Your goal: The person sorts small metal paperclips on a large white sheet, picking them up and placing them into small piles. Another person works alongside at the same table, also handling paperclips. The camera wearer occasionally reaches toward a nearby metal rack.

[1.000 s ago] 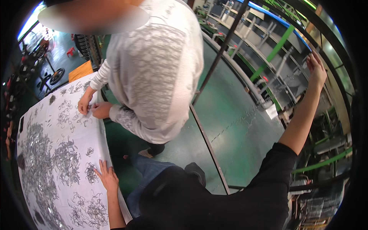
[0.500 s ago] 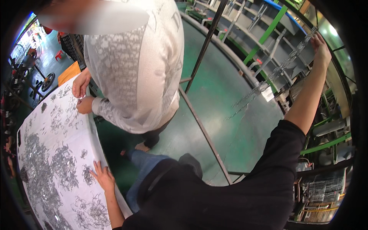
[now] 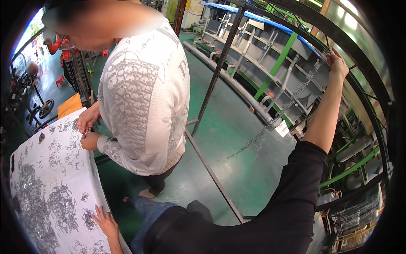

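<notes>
My left hand (image 3: pixel 106 223) rests on the white-covered table with its fingers spread, beside a small pile of bent wire pieces (image 3: pixel 89 219). Up at the far right, my right hand (image 3: pixel 337 65) is raised with its fingers curled at the upper end of a hanging metal chain (image 3: pixel 296 94). The chain of small links slants down to the left, its lower part over the green floor. Flat shiny metal pieces (image 3: pixel 31 203) lie in a wide heap on the table's left, with a smaller heap (image 3: pixel 63 205) alongside.
A co-worker in a patterned light top (image 3: pixel 144 101) stands at the table, both hands (image 3: pixel 89 133) together over it. A dark metal frame (image 3: pixel 218 72) crosses the floor between us and the grey tanks with pipes (image 3: pixel 253 46). Another person in red (image 3: pixel 65 51) stands at the far left.
The view has shifted, showing more of the tanks and upper frame. My right hand stays raised at the chain's top, and my left hand stays on the table.
</notes>
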### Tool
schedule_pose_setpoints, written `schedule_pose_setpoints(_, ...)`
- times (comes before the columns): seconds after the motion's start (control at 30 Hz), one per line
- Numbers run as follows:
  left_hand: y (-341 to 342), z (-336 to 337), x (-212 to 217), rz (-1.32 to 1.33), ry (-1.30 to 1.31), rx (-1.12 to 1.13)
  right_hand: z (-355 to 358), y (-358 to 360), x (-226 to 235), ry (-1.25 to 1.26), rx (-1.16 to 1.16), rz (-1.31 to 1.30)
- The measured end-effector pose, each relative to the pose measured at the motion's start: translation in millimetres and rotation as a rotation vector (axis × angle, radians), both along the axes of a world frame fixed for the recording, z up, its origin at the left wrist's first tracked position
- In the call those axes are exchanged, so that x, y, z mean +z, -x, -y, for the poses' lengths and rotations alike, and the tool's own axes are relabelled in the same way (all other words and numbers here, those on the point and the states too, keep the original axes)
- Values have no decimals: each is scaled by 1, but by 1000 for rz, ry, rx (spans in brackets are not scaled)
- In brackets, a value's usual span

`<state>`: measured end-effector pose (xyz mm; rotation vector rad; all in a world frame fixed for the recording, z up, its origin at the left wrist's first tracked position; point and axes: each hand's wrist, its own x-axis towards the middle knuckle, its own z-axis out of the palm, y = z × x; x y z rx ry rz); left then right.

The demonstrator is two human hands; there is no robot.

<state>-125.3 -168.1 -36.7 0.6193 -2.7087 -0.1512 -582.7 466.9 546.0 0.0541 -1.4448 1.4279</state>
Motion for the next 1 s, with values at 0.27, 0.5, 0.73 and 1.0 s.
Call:
schedule_pose_setpoints(0.27, 0, 0, -1, -17, 3, 5, 1, 22, 20, -42, -18, 16)
schedule_pose_setpoints(0.5, 0, 0, -2, -16, -14, 8, -7, 27, 18, -95, -20, 32)
schedule_pose_setpoints(0.73, -1, 2, -4, -19, -1, 2, -18, 33, 21, -107, 3, 33)
schedule_pose_setpoints(1.0, 0, 4, -9, -26, 29, -8, -41, 42, 31, -134, -16, 117)
